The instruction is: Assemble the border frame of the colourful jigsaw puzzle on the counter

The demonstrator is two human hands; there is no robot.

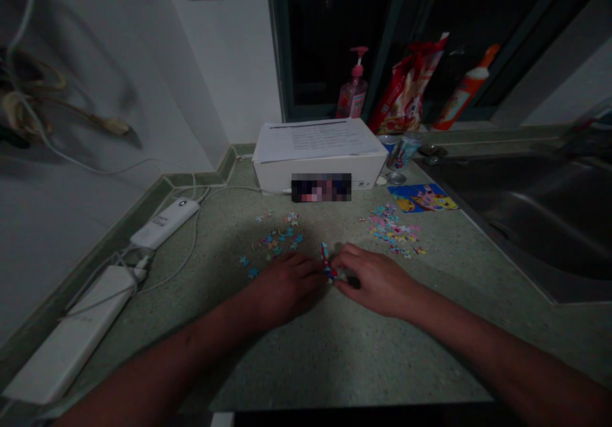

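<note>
Two bare hands appear at frame centre: we show the left hand [285,290] and right hand [377,280] unclenched, fingertips together grasping small red-and-blue cardboard jigsaw pieces [326,262]. Loose multicoloured jigsaw pieces [277,242] and a second scattered cluster [389,229] lie upper centre on the speckled green countertop [287,376].

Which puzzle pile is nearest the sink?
The pinkish pile, right of the bluer pile and closer to the sink.
</note>
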